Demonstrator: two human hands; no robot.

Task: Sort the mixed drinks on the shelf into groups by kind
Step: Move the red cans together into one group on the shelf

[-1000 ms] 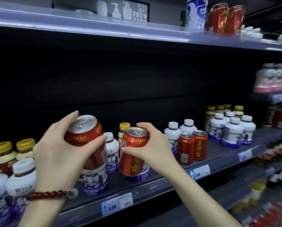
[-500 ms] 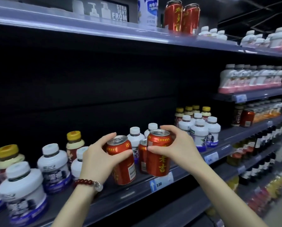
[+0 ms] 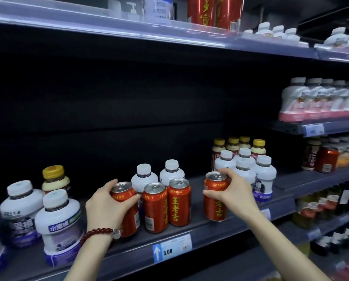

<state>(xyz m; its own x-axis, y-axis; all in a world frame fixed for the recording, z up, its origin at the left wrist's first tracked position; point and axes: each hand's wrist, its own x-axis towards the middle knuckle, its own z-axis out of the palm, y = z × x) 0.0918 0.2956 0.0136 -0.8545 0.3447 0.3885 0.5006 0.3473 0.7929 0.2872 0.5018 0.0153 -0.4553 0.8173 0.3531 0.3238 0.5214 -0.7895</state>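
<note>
Gripping a red aluminium drink can w/ yellow characters (image 3: 127, 209), the left hand (image 3: 106, 207) wraps round its upper body, thumb on the side facing the camera, fingers curled behind; can stands on the dark grey metal shelf (image 3: 210, 230) near the front edge. A dark red bead bracelet (image 3: 97, 233) sits on that wrist.

Right hand (image 3: 233, 194) is closed on a second red can of the same kind (image 3: 215, 199), thumb low on the label, fingers over the rim & far side. Can is tilted a little; whether its base touches the shelf, can't tell.

Between the 2 held cans stand two more red cans (image 3: 166, 205), upright, side by side, touching or nearly so. Left-held can is just beside the nearer one; right-held can is apart from the pair.

Behind the pair: two white plastic bottles w/ white caps (image 3: 159, 175). Far left: larger white bottles w/ purple labels (image 3: 60, 224) plus a yellow-capped brown bottle (image 3: 55, 179). Right of the right hand: cluster of white-capped white bottles (image 3: 248, 169), w/ yellow-capped bottles (image 3: 238, 145) behind them.

White price tag reading 3.00 (image 3: 172, 249) sits on the shelf's front strip, below the standing pair.
</note>
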